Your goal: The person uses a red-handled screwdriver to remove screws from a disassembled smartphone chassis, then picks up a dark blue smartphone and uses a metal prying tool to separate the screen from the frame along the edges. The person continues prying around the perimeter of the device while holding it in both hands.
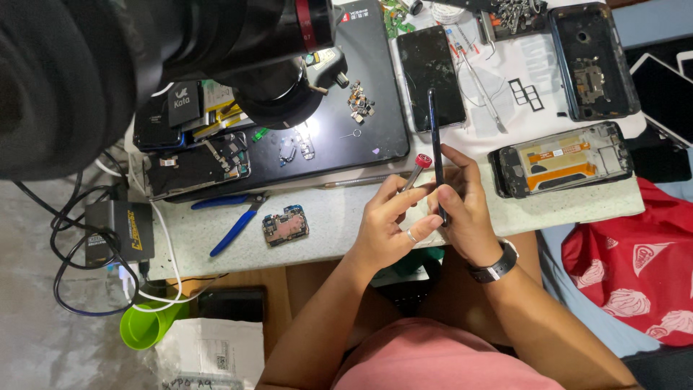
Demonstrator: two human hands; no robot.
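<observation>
The phone (435,155), pinched edge-on in our right hand (465,209), pointed away from us, while our left hand (386,227) pinched the red-capped screwdriver (416,172) beside it.

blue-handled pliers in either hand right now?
No. The blue-handled pliers lie on the table, apart from both hands, left of the left hand.

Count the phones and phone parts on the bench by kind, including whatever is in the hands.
Phone held on edge in the right hand: 1
Opened phone bodies: 3
Loose dark screen: 1
Bare circuit board: 1
Total: 6
</observation>
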